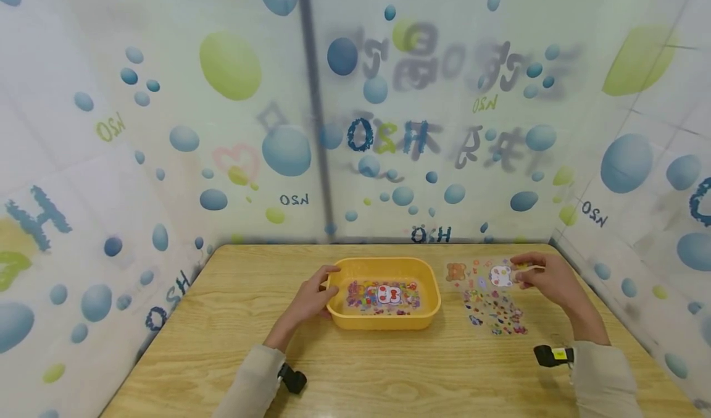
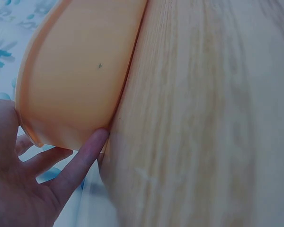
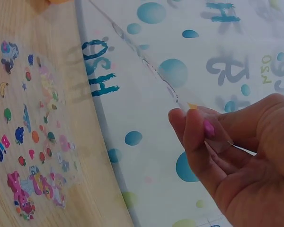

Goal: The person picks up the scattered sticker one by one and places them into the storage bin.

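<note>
Clear sticker sheet (image 1: 479,276) at the frame's centre right: my right grip (image 1: 547,277) pinches just its edge, likely keeping its pictures uncovered; my left grip (image 1: 308,297) clasps the yellow plastic tray (image 1: 383,323) by its left end, seemingly steadying it.

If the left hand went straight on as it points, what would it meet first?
The yellow tub: the left hand touches its end, so there seems to be no free gap ahead.
</note>
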Available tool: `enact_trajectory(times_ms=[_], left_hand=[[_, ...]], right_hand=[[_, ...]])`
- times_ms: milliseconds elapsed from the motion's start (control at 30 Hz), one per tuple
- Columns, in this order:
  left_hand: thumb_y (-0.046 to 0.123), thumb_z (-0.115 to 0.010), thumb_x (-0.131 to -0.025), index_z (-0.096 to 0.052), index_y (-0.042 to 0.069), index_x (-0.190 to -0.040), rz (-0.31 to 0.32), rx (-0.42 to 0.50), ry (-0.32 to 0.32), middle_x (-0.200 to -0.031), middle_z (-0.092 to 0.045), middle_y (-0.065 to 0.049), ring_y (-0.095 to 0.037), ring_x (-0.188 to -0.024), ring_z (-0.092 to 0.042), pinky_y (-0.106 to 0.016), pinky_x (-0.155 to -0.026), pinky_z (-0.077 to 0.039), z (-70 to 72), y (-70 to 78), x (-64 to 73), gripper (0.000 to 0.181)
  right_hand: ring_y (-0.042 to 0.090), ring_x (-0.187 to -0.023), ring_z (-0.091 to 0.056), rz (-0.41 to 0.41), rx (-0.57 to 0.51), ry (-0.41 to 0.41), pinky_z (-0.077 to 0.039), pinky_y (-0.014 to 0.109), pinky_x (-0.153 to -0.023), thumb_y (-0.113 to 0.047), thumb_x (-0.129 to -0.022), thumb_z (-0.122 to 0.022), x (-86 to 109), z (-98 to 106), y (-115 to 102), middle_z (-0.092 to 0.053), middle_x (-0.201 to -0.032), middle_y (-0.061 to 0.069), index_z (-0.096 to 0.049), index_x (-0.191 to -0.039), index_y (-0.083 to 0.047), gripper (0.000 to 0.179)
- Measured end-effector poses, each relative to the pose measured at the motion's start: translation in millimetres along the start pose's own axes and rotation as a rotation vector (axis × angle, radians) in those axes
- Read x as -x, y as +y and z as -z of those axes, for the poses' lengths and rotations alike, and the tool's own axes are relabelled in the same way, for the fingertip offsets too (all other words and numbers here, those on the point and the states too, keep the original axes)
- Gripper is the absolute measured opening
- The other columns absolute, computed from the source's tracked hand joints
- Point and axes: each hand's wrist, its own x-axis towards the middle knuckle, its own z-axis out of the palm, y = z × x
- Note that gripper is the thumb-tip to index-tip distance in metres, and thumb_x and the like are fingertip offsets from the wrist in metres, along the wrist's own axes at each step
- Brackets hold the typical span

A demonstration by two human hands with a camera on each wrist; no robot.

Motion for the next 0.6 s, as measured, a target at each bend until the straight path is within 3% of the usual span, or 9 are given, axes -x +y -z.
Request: enact_trajectory(times_ms=[600], left_hand=[[0.013, -0.058, -0.104, -0.052, 0.018, -0.148, -0.009, -0.002, -0.002, -0.155, -0.045, -0.03, -0.032, -0.099, -0.072, -0.039, -0.052, -0.063, 0.6, -0.3, -0.1, 0.044]], right_hand=[[0.007, -0.073, -0.068, 0.092, 0.02, 0.039, -0.061, 0.023, -0.066, -0.003, -0.099, -0.065, -13.4, 5.3, -42.1, -0.067, -0.12, 0.033, -0.065, -0.128, 0.01, 0.032]])
